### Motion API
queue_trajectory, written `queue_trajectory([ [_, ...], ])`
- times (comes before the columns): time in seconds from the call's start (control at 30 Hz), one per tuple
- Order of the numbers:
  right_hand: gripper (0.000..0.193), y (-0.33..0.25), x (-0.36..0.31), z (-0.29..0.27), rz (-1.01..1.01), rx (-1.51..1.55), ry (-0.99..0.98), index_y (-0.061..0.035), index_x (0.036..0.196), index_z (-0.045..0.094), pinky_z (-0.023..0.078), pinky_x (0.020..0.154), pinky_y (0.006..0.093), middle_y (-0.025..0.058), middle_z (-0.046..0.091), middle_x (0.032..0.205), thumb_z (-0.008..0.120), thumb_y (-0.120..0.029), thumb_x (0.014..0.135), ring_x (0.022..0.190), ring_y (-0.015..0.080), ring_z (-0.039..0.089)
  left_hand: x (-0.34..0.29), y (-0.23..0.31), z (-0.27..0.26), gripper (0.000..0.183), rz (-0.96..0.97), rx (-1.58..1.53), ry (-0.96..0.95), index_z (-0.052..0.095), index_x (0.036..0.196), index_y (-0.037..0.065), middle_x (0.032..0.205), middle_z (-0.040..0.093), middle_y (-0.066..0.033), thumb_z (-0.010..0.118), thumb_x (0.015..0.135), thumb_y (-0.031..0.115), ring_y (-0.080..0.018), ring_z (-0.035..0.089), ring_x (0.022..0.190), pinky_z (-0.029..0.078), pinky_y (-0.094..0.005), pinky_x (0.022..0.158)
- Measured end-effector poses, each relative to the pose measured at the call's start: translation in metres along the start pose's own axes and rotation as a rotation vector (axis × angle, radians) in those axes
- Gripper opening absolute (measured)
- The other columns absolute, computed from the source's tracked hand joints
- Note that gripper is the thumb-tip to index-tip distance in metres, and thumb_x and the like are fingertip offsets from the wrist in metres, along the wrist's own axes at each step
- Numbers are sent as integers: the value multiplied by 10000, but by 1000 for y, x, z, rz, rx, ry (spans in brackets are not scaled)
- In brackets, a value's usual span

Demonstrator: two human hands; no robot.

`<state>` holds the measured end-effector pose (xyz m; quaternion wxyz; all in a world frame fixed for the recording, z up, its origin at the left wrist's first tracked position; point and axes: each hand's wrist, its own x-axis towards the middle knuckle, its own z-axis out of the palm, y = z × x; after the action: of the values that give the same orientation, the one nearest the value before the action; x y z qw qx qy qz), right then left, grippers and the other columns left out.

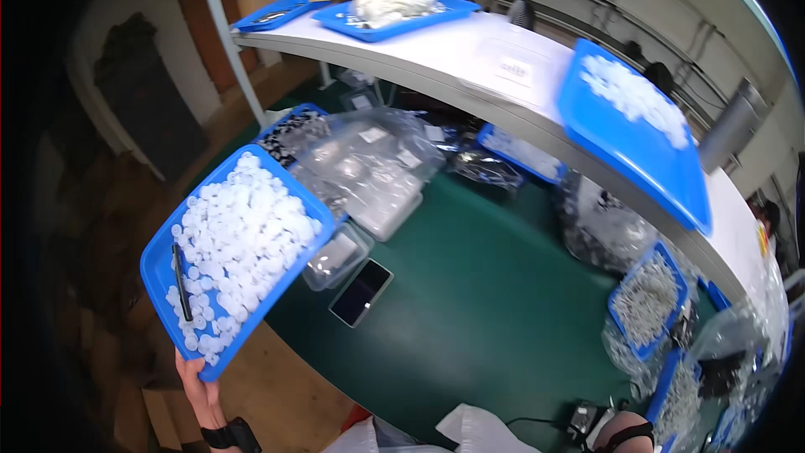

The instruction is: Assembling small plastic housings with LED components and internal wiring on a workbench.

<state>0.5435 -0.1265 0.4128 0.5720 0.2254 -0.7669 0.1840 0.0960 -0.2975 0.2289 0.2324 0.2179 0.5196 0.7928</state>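
Note:
My left hand grips the near corner of a blue tray, its fingers closed at the rim and partly under it. The tray is tilted and held out at the left, off the green table's edge. A heap of small white round plastic pieces covers much of it. Along the tray's left side lies a black pen-like stick. At the lower right edge, what looks like my right hand is partly in view with a black band across it. Its fingers are hidden, beside a small grey device.
A phone lies on the green table, near a clear plastic box and bagged parts. A raised white shelf carries a blue tray of white pieces and a metal flask. Parts trays crowd the right.

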Motion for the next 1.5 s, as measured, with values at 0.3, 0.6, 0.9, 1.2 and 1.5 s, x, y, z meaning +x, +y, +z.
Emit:
queue_trajectory([
  [0.3,566,-105,-9,-17,97,-251,-79,23,1293,324,237,359,185,41,558,553,562,-84,791,373,46,370,-68,-93,133,576,-382,-138,-385,429,1152,-54,1035,552,-119,523,584,-34,-214,575,900,478,-321,808],
  [0.6,241,-164,-25,-59,605,-76,-11,25,721,624,265,376,197,92,560,604,609,-198,813,405,104,422,-77,-214,220,476,-733,-140,-744,490,1049,-43,967,577,-114,478,579,-118,-224,601,851,498,-331,774],
  [0.9,382,-178,-56,-57,1430,-437,265,29,659,610,332,391,270,76,529,517,695,-344,668,407,196,488,-99,-292,260,477,-1043,-74,-986,502,1083,-46,956,601,-126,503,616,-147,-219,613,850,507,-330,763],
  [1.2,328,-140,-63,-54,1824,-317,376,86,705,580,360,493,238,74,525,624,689,-212,620,553,142,504,-148,-344,300,442,-1126,-243,-1182,484,1157,-11,996,569,-38,531,720,-47,-115,572,832,486,-264,712],
  [1.5,309,-70,-64,-46,1950,-160,481,76,799,586,414,559,249,87,563,692,696,-176,656,622,159,540,-107,-390,305,109,-232,699,-1675,522,751,-23,720,482,-126,487,649,-33,-243,503,595,440,-313,528],
])
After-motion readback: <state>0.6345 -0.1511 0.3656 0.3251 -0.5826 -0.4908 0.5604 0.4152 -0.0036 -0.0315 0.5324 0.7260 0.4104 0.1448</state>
